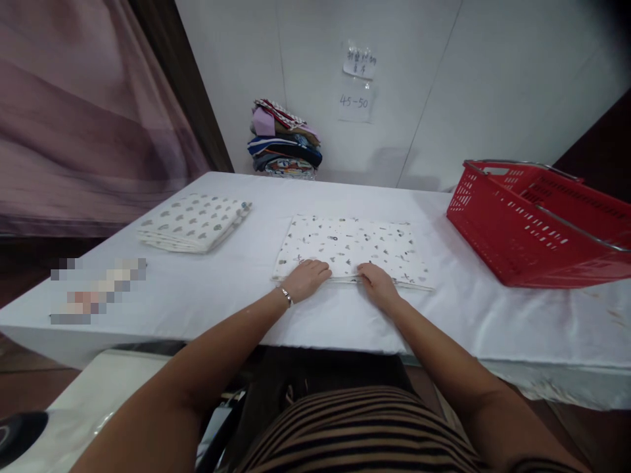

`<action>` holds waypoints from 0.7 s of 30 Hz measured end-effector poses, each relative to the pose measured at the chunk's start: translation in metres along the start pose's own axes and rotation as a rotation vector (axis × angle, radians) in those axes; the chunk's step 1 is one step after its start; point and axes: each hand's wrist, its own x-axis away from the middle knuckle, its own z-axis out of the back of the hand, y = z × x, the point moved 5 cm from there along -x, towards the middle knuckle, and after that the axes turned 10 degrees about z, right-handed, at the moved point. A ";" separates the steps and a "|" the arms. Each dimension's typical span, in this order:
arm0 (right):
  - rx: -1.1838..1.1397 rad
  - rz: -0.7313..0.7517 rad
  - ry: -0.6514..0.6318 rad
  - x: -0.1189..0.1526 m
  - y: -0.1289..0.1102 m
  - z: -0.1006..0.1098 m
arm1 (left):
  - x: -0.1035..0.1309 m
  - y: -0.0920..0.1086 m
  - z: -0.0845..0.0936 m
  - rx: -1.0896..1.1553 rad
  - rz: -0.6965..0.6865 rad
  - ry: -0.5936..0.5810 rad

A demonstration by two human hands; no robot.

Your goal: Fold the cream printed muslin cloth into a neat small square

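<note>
My patterned cloth [345, 246] lies folded in a flat rectangle, its near edges slightly uneven.
On the white tabletop [236, 299], my left hand [306, 280] and right hand [377, 285] rest at that near edge, fingers curved; I cannot tell whether either grip pinches fabric. The heart-print cloth [197, 222], off to my left, sits already folded.

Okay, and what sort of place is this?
Possibly a small textile workroom or shop corner: a patterned cloth lies on a white-covered table, with a colorful fabric stack behind it and a handwritten "45-50" sign on the wall.
</note>
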 end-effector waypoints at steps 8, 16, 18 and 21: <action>0.046 0.046 -0.017 0.001 -0.001 -0.003 | -0.007 -0.002 -0.011 -0.036 0.040 -0.073; 0.077 0.040 -0.018 -0.002 -0.004 -0.005 | -0.009 -0.007 -0.005 0.042 0.284 -0.087; 0.087 0.034 -0.028 -0.004 -0.005 -0.005 | -0.009 -0.009 -0.005 0.095 0.320 -0.062; 0.100 0.025 -0.057 -0.005 -0.005 -0.006 | -0.010 -0.013 -0.006 0.149 0.349 -0.018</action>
